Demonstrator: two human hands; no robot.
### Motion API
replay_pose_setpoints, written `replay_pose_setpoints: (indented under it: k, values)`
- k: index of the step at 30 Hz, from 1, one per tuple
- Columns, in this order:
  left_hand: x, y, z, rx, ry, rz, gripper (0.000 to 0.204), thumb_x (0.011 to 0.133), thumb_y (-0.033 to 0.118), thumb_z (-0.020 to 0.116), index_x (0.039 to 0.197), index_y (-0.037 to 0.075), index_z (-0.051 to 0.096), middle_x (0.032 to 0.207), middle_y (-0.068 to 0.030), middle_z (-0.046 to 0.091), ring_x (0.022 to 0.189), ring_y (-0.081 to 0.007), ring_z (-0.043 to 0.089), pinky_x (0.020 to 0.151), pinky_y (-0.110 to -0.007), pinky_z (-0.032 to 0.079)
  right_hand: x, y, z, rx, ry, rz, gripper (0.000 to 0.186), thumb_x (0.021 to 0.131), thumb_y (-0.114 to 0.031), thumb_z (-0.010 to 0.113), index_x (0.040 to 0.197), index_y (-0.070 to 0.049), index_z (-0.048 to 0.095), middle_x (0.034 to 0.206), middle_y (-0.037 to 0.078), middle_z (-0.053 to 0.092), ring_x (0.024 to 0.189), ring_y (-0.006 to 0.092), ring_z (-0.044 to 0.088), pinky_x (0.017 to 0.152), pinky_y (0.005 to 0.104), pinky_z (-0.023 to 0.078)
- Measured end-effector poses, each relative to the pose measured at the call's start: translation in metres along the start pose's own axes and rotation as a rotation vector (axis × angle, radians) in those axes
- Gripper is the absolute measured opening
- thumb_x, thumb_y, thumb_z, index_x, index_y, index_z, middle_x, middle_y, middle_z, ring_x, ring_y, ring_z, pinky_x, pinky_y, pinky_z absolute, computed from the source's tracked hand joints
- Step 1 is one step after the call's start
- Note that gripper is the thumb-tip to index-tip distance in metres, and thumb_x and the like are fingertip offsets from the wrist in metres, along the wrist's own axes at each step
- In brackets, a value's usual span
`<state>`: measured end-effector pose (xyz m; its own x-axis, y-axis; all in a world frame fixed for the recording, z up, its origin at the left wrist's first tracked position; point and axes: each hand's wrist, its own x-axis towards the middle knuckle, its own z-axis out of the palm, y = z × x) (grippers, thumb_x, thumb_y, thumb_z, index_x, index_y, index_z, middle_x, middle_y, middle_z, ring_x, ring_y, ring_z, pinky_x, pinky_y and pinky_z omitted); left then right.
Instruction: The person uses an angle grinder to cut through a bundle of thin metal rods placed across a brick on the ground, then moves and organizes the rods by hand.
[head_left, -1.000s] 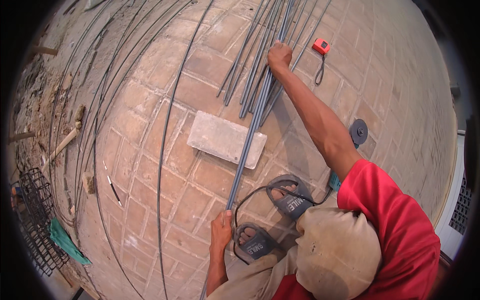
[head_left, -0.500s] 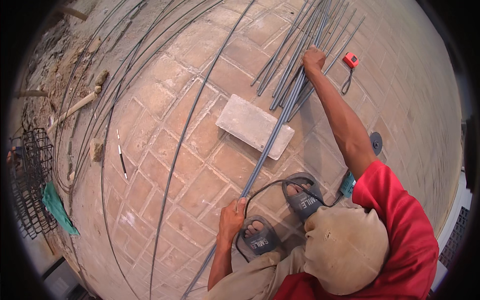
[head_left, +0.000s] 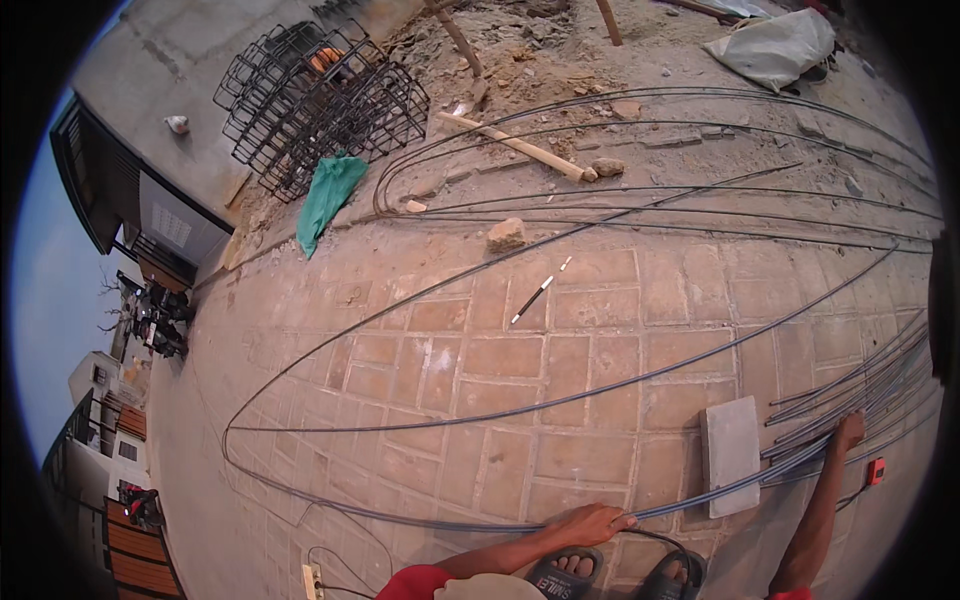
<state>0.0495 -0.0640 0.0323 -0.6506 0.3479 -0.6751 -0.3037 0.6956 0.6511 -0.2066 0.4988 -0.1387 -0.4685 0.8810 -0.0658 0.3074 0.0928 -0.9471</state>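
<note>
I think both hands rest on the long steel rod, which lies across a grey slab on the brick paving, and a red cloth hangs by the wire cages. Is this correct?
Almost. In the head view the cloth by the wire cages is green, not red. The left hand and right hand do rest on the rod across the grey slab.

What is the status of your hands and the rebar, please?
Left hand gripping a long rebar rod. Right hand on the rebar bundle. Grey paving slab under the rod.

L hand (head_left: 590,522) low, fingers curled, palm down; R hand (head_left: 849,433) outstretched, arm straight.
</note>
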Motion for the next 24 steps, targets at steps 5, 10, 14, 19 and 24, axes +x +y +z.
replay_pose_setpoints:
  k: [5,10,14,19,24]
  values:
    - [0.013,0.002,0.01,-0.005,0.113,0.083,0.058,0.1,0.054,0.042,0.099,0.002,0.068,0.089,-0.0271,0.066,0.086,-0.0469,0.062,0.077,-0.052,0.046,0.047,0.018,-0.001,-0.26,0.079,-0.184,0.051,0.098,-0.036,0.046,0.08,0.007,0.066,0.071,0.025,0.064,0.069,0.0374,0.065,0.064,0.0482,0.049]
    - [0.028,0.009,0.007,0.061,0.162,0.178,0.055,0.1,0.053,0.044,0.099,0.004,0.07,0.087,-0.026,0.066,0.084,-0.0463,0.062,0.076,-0.052,0.047,0.13,0.018,-0.004,-0.874,0.124,-0.557,0.038,0.096,-0.032,0.051,0.096,0.0,0.071,0.09,0.021,0.069,0.083,0.0336,0.069,0.07,0.0449,0.053]
    - [0.017,-0.013,0.017,0.051,0.158,0.052,0.055,0.099,0.055,0.043,0.1,0.008,0.071,0.087,-0.0249,0.067,0.085,-0.0455,0.063,0.077,-0.051,0.048,0.067,0.043,0.017,-1.838,-0.112,-0.738,0.029,0.091,-0.036,0.06,0.105,-0.014,0.072,0.106,0.006,0.07,0.091,0.0197,0.069,0.07,0.0349,0.053]
    - [0.012,0.01,0.009,0.048,0.188,0.129,0.062,0.099,0.057,0.041,0.097,0.003,0.069,0.088,-0.0272,0.068,0.088,-0.0469,0.064,0.08,-0.053,0.048,0.059,-0.008,0.01,-1.818,0.028,-0.582,0.038,0.087,-0.043,0.066,0.113,-0.015,0.071,0.11,0.002,0.07,0.101,0.0168,0.067,0.076,0.0322,0.052]
    - [-0.002,0.0,0.015,0.056,0.173,0.061,0.061,0.099,0.057,0.041,0.097,0.003,0.07,0.088,-0.0269,0.068,0.089,-0.0468,0.064,0.08,-0.053,0.048,0.023,0.022,0.014,-1.773,-0.083,-0.749,0.036,0.083,-0.043,0.07,0.106,-0.015,0.072,0.103,0.002,0.071,0.096,0.0166,0.067,0.077,0.031,0.052]
